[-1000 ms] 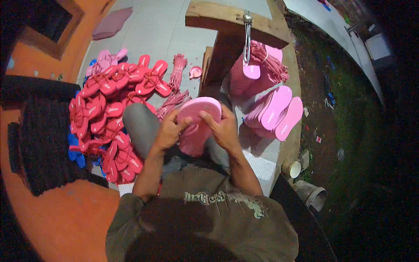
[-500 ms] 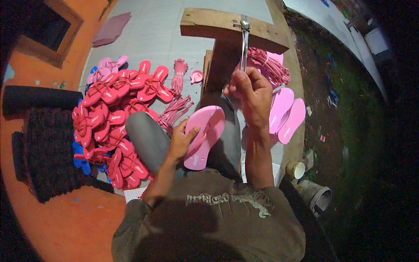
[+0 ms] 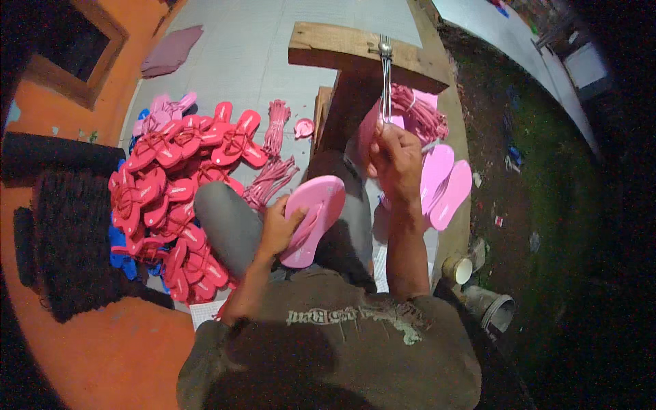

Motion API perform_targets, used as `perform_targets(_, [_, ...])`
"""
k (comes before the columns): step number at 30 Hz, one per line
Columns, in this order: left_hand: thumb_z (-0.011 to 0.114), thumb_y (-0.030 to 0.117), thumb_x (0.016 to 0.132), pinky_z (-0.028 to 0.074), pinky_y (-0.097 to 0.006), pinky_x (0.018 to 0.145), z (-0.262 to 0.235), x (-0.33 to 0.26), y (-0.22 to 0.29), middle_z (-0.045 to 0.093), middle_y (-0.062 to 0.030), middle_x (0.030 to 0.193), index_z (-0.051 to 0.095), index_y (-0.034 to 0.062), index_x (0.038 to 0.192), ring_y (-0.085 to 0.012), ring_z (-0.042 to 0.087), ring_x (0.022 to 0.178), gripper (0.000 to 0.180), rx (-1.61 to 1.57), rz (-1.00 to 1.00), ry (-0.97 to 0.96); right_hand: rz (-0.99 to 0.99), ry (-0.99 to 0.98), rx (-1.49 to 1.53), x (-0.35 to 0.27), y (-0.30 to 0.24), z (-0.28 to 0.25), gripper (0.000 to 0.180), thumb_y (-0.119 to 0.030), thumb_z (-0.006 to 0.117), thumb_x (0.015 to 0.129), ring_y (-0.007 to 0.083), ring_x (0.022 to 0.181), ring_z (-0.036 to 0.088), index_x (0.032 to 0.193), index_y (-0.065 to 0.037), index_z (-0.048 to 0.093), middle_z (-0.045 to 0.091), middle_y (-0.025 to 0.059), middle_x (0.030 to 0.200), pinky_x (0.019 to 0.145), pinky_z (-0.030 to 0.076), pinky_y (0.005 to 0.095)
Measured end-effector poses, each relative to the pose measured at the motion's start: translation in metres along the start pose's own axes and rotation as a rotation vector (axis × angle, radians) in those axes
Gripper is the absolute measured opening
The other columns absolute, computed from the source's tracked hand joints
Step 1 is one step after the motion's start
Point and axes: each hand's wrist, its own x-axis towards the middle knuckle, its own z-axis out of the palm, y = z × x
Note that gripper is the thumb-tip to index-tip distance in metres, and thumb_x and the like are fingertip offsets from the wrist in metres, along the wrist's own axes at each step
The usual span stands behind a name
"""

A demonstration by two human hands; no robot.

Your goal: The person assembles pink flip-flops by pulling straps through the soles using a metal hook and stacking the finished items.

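My left hand (image 3: pixel 279 225) grips a pink flip-flop sole (image 3: pixel 316 214) that rests across my lap between my knees. Raised to a thin metal tool (image 3: pixel 386 78) that hangs from a wooden beam (image 3: pixel 338 49), my right hand (image 3: pixel 394 154) is closed around the tool's lower end. Just beyond that hand lies a bunch of pink straps (image 3: pixel 420 115). Whether a strap is in its fingers I cannot tell.
A heap of red-pink flip-flops (image 3: pixel 174 184) lies on the floor at my left, with loose strap bundles (image 3: pixel 275 154) beside it. More pink soles (image 3: pixel 444 184) lie at my right. A black mat (image 3: pixel 72 239) is at far left. Two small containers (image 3: pixel 478 290) stand at lower right.
Both hands held the pink sole a second ago. My right hand let go and rose to the hanging metal tool; the left hand keeps the sole on my lap.
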Motion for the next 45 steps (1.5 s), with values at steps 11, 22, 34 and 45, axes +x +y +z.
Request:
perform_targets(11, [0.060, 0.021, 0.077, 0.044, -0.028, 0.065, 0.005, 0.002, -0.014, 0.059, -0.0096, 0.076, 0.055, -0.0017, 0.089, -0.0130, 0.053, 0.071, 0.026, 0.016, 0.058, 0.077, 0.034, -0.142, 0.145, 0.004, -0.028, 0.001, 0.026, -0.023, 0.042, 0.088, 0.0078, 0.047, 0.037, 0.071, -0.004, 0.048, 0.036, -0.0012, 0.054, 0.045, 0.035, 0.0226])
perform_targets(22, [0.058, 0.038, 0.075, 0.044, -0.036, 0.063, -0.010, 0.025, 0.078, 0.058, -0.0186, 0.075, 0.055, 0.0018, 0.089, -0.0320, 0.057, 0.070, 0.038, 0.511, 0.278, -0.284, -0.070, -0.333, -0.829, -0.041, 0.015, -0.010, 0.036, -0.026, 0.066, 0.071, 0.0208, 0.070, 0.057, 0.092, 0.000, 0.056, 0.060, 0.0110, 0.078, 0.065, 0.045, 0.0295])
perform_targets(34, [0.064, 0.013, 0.073, 0.041, -0.028, 0.078, 0.006, 0.037, 0.099, 0.053, -0.0049, 0.100, 0.048, 0.0028, 0.107, -0.0138, 0.050, 0.093, 0.039, -0.793, 0.085, 0.164, -0.007, 0.220, -0.124, -0.082, 0.074, -0.040, 0.042, -0.027, 0.065, 0.075, 0.0138, 0.084, 0.053, 0.103, 0.000, 0.052, 0.058, 0.0058, 0.091, 0.076, 0.042, 0.0278])
perform_targets(45, [0.075, 0.021, 0.062, 0.039, -0.029, 0.084, -0.003, 0.045, 0.100, 0.057, -0.0072, 0.099, 0.053, 0.0014, 0.106, -0.0149, 0.052, 0.093, 0.053, -0.057, 0.283, -0.231, -0.119, -0.135, -0.285, -0.048, 0.024, -0.020, 0.033, -0.016, 0.058, 0.079, 0.0156, 0.093, 0.050, 0.105, 0.001, 0.050, 0.053, 0.0097, 0.100, 0.082, 0.039, 0.0274])
